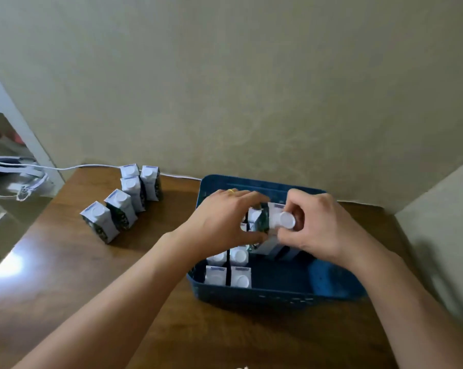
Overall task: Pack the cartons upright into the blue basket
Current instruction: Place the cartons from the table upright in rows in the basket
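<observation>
Here both hands (262, 225) grip cartons (278, 219)

The basket (254, 295) is deep blue with small perforations. The cartons (123, 206) have white tops and dark speckled sides. The tabletop (65, 275) is brown woodgrain.

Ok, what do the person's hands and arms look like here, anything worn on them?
Both forearms are bare as far as the frame shows, with no sleeves, watch or gloves. The left hand wears a yellow ring on one finger. The right hand shows no ring or other item.
</observation>
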